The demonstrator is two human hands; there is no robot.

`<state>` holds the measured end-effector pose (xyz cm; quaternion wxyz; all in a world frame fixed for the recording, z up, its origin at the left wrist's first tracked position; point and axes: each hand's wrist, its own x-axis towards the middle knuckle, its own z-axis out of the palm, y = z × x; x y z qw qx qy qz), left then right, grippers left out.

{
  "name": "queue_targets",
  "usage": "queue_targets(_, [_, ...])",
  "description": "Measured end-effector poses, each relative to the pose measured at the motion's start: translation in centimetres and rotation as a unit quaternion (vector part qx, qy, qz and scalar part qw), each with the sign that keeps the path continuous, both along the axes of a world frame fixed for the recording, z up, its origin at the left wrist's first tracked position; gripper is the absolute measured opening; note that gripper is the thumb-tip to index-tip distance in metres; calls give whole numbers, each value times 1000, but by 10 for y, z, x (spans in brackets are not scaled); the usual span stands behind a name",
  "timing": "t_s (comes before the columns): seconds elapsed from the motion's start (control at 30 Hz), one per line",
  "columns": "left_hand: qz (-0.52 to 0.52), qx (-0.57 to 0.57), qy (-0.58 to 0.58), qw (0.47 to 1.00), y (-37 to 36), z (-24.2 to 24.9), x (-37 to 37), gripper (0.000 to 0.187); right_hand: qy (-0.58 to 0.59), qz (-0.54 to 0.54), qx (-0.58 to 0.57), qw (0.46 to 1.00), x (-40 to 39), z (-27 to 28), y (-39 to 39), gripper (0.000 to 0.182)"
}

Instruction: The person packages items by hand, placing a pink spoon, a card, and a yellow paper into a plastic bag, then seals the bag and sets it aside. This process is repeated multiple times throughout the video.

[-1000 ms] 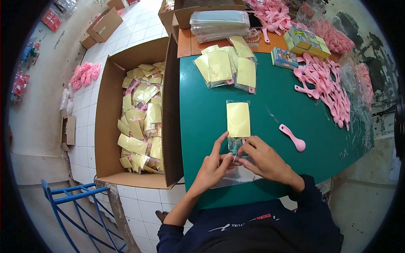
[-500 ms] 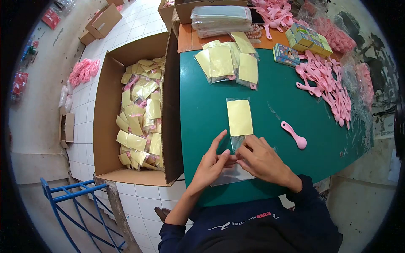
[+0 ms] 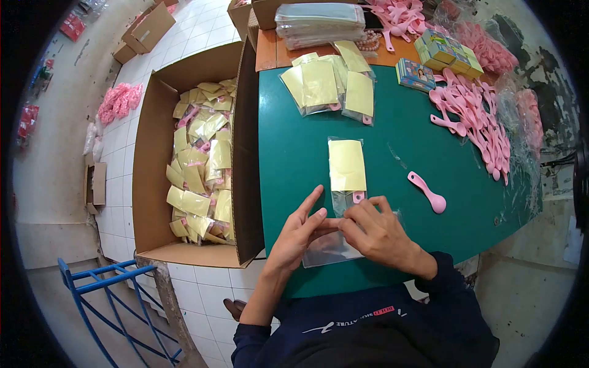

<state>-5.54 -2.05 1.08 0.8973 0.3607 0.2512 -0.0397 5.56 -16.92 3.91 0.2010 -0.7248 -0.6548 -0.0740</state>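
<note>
A clear plastic bag (image 3: 338,203) lies on the green table in front of me, with a pale yellow card (image 3: 347,164) in it. The end of a pink handle (image 3: 358,197) peeks out below the card. At the bag's near end, my left hand (image 3: 297,238) pinches the plastic, its index finger stretched forward and its thumb raised. My right hand (image 3: 381,238) meets it there, fingers curled and pressed together on the same end. Beneath both hands lies clear plastic wrapping (image 3: 328,253). A loose pink spoon (image 3: 427,192) rests to the right.
Left of the table stands a cardboard box (image 3: 153,165) full of bagged cards. Several filled bags (image 3: 320,83) lie farther back. Pink spoons (image 3: 469,119) are heaped at right, near small card stacks (image 3: 416,76). A pile of clear bags (image 3: 319,24) sits at the back.
My right hand has shifted slightly, and the pink handle end now shows below the card. Both hands stay at the bag's near end. The view has moved a little.
</note>
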Motion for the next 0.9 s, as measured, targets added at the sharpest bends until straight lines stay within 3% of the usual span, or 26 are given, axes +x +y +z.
queue_targets(0.1, [-22,149,-45,988,-8,3,5,56,31,40,-18,999,1,1,-1,17])
queue_targets(0.2, [-43,217,-36,975,-15,0,4,46,205,120,-52,970,16,7,-9,12])
queue_targets(0.27, [-43,235,-29,971,-10,-3,4,42,507,172,-111,837,51,20,-34,15])
queue_targets(0.3, [-42,244,-25,969,-8,-4,4,40,537,189,-140,810,80,22,-55,15])
queue_targets(0.33, [-53,246,-19,968,-7,-3,4,37,524,179,-50,831,108,30,-78,13])
queue_targets(0.37, [-67,261,-16,963,-6,0,4,32,504,61,1,862,141,29,-117,14])
queue_targets(0.4, [-83,272,-13,959,-5,3,4,28,537,-98,74,834,165,29,-152,13])
queue_targets(0.43, [-99,284,-10,954,-5,4,4,24,402,-321,19,857,203,40,-185,15])
queue_targets(0.47, [-105,294,-16,950,-5,3,4,22,297,-429,-64,851,206,41,-202,16])
queue_targets(0.5, [-106,303,-23,947,-6,1,4,20,182,-521,-147,821,205,42,-217,18])
queue_targets(0.57, [-110,305,-32,945,-7,-3,7,17,-61,-657,-292,693,195,41,-236,26])
queue_targets(0.6, [-117,297,-29,947,-9,-4,5,16,12,-554,-152,818,167,40,-209,31])
queue_targets(0.63, [-128,291,-26,948,-9,-5,5,15,88,-427,-4,900,126,36,-159,39])
queue_targets(0.67, [-115,254,-39,960,-11,-3,5,14,275,-355,-8,893,94,40,-117,44])
queue_targets(0.7, [-103,218,-50,969,-12,1,6,14,248,-221,-41,942,71,27,-95,47])
queue_targets(0.73, [-93,182,-59,977,-13,4,5,13,304,-166,-42,937,47,5,-73,48])
queue_targets(0.77, [-84,163,-64,981,-15,7,3,12,351,-148,-59,923,26,-4,-57,49])
queue_targets(0.9, [-63,124,-85,987,-14,14,-12,9,303,-76,-12,950,25,-18,-33,31])
